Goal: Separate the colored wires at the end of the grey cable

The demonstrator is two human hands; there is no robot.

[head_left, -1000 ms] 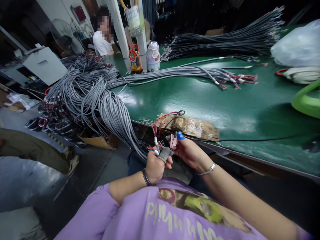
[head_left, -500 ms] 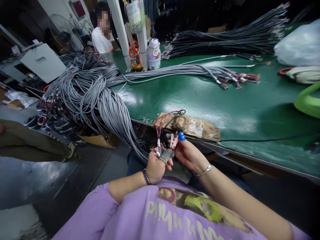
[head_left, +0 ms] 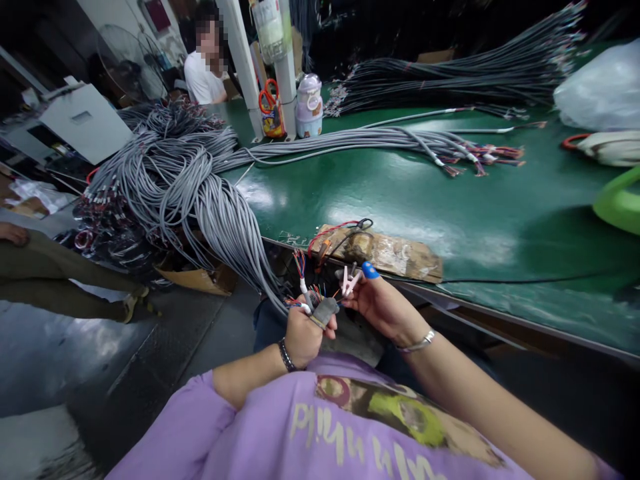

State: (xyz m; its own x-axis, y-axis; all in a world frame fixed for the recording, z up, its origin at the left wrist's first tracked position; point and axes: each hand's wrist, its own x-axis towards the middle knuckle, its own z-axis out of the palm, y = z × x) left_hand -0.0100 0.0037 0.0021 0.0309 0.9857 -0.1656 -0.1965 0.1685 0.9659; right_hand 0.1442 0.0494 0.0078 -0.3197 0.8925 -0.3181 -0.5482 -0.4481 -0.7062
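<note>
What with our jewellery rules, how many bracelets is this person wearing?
2: a dark bracelet on the left wrist, a silver bangle on the right wrist. No others show.

Cable [head_left: 303, 288]: grey, its stripped end in a white sleeve, with thin blue and red cores fanned out at the tip. It stands near upright, leaning slightly left, gripped in the left hand [head_left: 300, 337]. Clip [head_left: 349, 280]: small, pinkish-white, pinched in the right hand [head_left: 385, 310], just beside the cable end and not touching it.
</note>
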